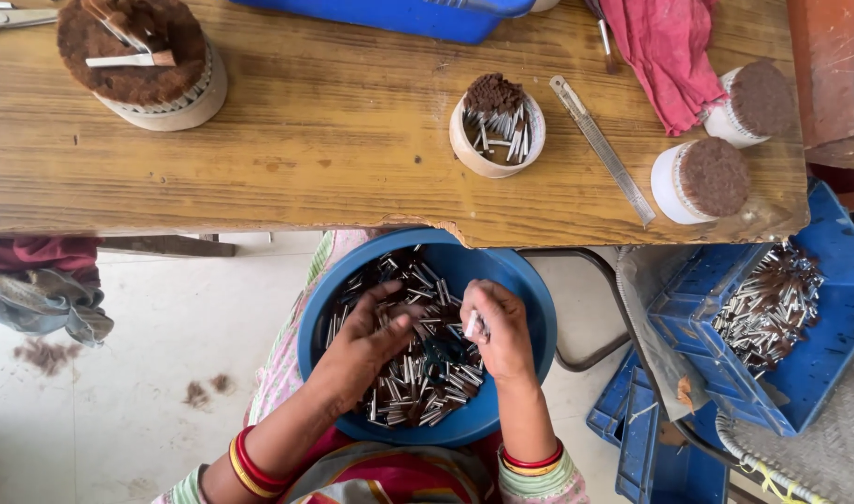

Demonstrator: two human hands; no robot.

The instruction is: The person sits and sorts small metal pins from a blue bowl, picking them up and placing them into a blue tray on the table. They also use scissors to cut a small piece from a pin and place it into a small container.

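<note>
**Hands sorting brush heads in a blue basin below a wooden surface**

A wooden surface (pixel 305 140) fills the upper half of the view, and its near edge overhangs the far rim of the blue basin (pixel 529 308). On it stand a small round cup (pixel 464 140) holding a few brush heads, a metal ruler (pixel 602 147) lying at a slant, two white cylinders (pixel 669 182) topped with brown bristle, a red cloth (pixel 665 51), and a larger round bundle of brown fibre (pixel 138 56) at the far left. A blue crate (pixel 823 345) to the right holds a second heap of the same pieces.

The basin rests on the person's lap and carries a pile of brush heads (pixel 427 373): short silvery metal ferrules with dark brown tufts, lying jumbled in all directions. The left hand (pixel 361 341) lies on the pile with fingers loosely curled into it. The right hand (pixel 501 331) hovers over the heap, thumb and fingers pinching one silvery ferrule (pixel 472 324).
</note>
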